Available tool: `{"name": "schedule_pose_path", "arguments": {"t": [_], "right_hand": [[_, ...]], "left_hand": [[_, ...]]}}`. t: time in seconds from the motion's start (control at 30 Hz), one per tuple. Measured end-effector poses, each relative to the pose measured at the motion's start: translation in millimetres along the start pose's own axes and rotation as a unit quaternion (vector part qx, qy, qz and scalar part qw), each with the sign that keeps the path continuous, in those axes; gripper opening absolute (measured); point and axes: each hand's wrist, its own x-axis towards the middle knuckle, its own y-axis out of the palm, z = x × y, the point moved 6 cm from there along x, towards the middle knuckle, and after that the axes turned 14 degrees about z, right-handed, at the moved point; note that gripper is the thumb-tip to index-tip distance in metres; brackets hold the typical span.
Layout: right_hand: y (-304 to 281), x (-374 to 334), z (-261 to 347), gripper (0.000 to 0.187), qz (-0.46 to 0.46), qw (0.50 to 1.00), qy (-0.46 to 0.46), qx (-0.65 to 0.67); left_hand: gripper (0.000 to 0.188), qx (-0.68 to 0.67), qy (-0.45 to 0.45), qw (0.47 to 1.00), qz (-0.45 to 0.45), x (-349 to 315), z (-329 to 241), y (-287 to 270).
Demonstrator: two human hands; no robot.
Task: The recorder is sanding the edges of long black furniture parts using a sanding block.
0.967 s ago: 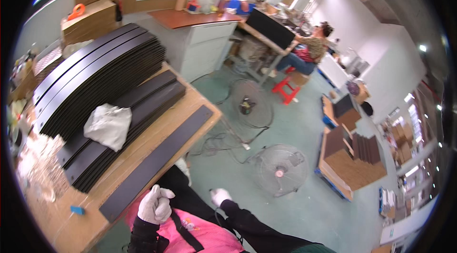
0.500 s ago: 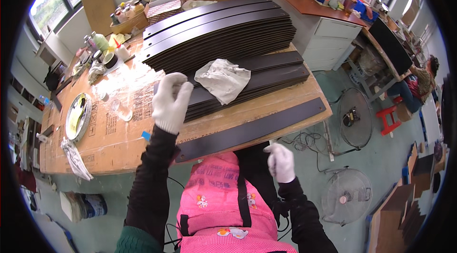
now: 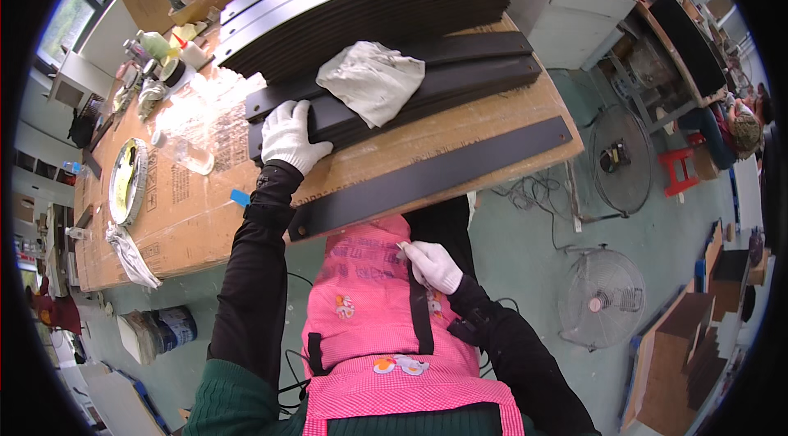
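Note:
My left hand (image 3: 291, 136), in a white knit glove, lies over the left end of the lower stack of dark boards (image 3: 472, 84). Its fingers are spread and its thumb points out to the right. A crumpled white cloth (image 3: 373, 83) rests on top of this stack, just right of the hand. My right hand (image 3: 433, 266), gloved too, is held before my pink apron (image 3: 353, 313) with the fingertips pinched together; what they hold, if anything, is too small to make out. Between the hands and the stack, a single dark board (image 3: 435, 177) lies along the table's near edge.
Behind rises a taller stack of dark boards (image 3: 369, 13). On the table's left are a clear bottle (image 3: 193, 155), an oval tray (image 3: 129, 181), a hanging white rag (image 3: 131, 255) and several glue bottles. Floor fans (image 3: 603, 300) and a red stool (image 3: 678, 172) stand right, near a seated person.
My left hand has come down onto the lower stack's left end, its fingers spreading. My right hand has moved left, in front of the apron. The view has tilted downward.

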Motion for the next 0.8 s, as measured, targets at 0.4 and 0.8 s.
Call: {"name": "schedule_pose_path", "arguments": {"t": [0.4, 0.8], "right_hand": [[-57, -50, 34, 0.029, -0.152, 0.977, -0.029, 0.149], [-262, -92, 96, 0.039, -0.453, 0.868, -0.144, -0.145]], "left_hand": [[0.091, -0.064, 0.195, 0.976, 0.074, -121, -53, 49], [0.086, -0.098, 0.17, 0.98, -0.019, -151, 16, 51]]}}
